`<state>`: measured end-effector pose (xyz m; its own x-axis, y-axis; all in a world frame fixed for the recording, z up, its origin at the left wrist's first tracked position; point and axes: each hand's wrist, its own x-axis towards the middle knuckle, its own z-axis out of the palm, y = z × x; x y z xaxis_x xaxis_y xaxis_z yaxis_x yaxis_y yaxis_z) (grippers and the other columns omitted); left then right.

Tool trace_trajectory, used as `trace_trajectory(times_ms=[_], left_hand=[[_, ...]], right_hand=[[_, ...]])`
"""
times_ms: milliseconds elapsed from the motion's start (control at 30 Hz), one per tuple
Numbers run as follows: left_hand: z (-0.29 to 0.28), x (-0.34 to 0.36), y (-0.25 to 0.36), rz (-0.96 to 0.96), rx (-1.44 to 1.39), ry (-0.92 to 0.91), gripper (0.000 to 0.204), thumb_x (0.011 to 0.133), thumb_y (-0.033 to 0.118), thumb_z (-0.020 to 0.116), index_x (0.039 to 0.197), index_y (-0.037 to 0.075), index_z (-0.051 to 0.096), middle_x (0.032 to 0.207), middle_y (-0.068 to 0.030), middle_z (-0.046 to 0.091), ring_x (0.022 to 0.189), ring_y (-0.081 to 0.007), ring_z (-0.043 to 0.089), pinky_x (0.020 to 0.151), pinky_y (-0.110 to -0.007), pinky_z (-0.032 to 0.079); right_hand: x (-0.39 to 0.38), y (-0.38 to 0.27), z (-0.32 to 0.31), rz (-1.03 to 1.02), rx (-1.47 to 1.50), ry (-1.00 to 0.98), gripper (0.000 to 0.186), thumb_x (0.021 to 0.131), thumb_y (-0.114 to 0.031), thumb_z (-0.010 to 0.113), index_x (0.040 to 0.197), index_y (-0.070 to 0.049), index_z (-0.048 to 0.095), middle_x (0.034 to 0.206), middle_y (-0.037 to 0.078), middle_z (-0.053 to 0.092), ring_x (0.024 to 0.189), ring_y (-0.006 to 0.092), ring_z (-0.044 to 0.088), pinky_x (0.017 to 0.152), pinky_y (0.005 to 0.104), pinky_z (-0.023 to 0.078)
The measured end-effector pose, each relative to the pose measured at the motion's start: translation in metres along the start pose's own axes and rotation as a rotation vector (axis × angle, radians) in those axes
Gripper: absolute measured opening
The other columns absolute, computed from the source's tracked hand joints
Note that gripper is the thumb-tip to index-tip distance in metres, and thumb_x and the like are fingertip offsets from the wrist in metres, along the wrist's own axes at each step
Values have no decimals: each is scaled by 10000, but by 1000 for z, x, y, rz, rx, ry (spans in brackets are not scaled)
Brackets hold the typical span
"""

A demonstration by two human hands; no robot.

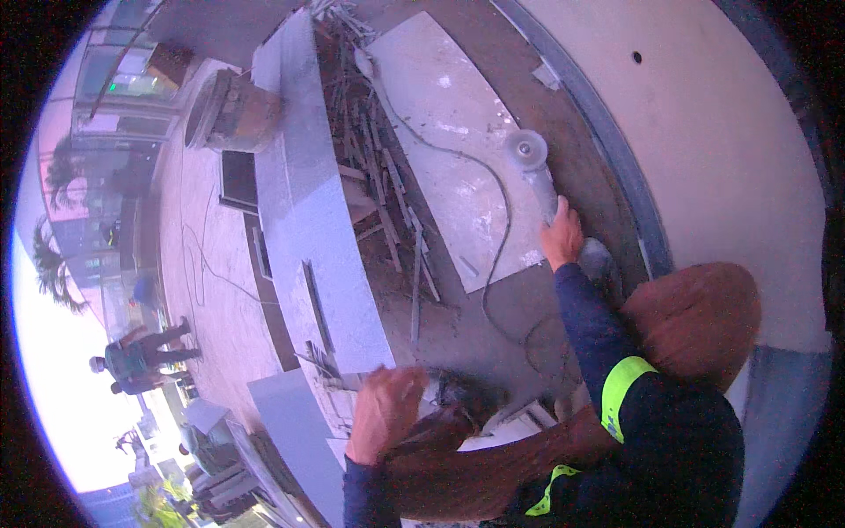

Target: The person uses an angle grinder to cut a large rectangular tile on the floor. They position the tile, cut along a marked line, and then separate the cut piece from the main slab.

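Observation:
My right hand (563, 232) is wrapped round the grey body of an angle grinder (541, 187). The grinder's round pale disc (526, 150) points away from me, over the right edge of a white board (440, 97) lying on the ground. A dark cable (503, 189) curves across that board and down to the ground. My left hand (385, 412) is raised near my bent knee, apart from the grinder, its fingers curled in. What it holds, if anything, I cannot make out. Beside it is the near end of a long pale panel (339, 290).
Thin strips of scrap (374, 167) are heaped between the panel and the board. A dirty bucket (233, 110) stands at the far left. A wall (704, 132) runs along my right. People (141, 359) are on the paving at left.

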<state>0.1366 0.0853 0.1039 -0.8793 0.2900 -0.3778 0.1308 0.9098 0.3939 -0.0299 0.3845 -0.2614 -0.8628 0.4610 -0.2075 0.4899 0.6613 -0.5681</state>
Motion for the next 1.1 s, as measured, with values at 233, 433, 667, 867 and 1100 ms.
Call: trace_trajectory(times_ms=[233, 433, 667, 867, 1100], left_hand=[[44, -51, 26, -239, -15, -57, 236, 923, 178, 701, 1144, 99, 676, 935, -208, 737, 888, -428, 719, 758, -528, 568], [40, -65, 29, -153, -29, 103, 418, 926, 292, 735, 1264, 69, 630, 1004, -217, 748, 906, -448, 720, 794, -543, 565], [34, -74, 32, -123, 37, 174, 511, 921, 331, 749, 1333, 66, 602, 1044, -196, 747, 958, -417, 718, 864, -499, 549], [40, -77, 34, -6, 43, 307, 490, 905, 320, 748, 1296, 63, 601, 980, -182, 742, 939, -380, 733, 878, -507, 542], [49, -73, 35, -45, 11, 192, 555, 938, 394, 714, 1357, 55, 581, 1051, -210, 742, 969, -414, 729, 878, -520, 556]], right_hand=[[-17, 8, 19, -63, -123, 27, 754, 883, -172, 723, 1559, -84, 401, 1321, 254, 605, 1231, 444, 592, 1038, 532, 503], [-28, 13, 6, -39, -99, -46, 759, 876, -161, 692, 1558, -33, 384, 1369, 270, 569, 1256, 452, 568, 1069, 530, 480], [-65, -12, -10, -144, -62, 96, 796, 837, -166, 757, 1540, -48, 405, 1415, 261, 542, 1316, 444, 534, 1111, 518, 446], [-109, -76, 9, -377, 314, -318, 658, 874, -221, 791, 1442, -29, 519, 1230, 191, 679, 1160, 372, 652, 1019, 505, 510], [-290, -136, 14, -384, 603, -1201, 550, 961, -303, 761, 1406, -76, 530, 1099, 143, 711, 924, 302, 722, 851, 460, 596]])
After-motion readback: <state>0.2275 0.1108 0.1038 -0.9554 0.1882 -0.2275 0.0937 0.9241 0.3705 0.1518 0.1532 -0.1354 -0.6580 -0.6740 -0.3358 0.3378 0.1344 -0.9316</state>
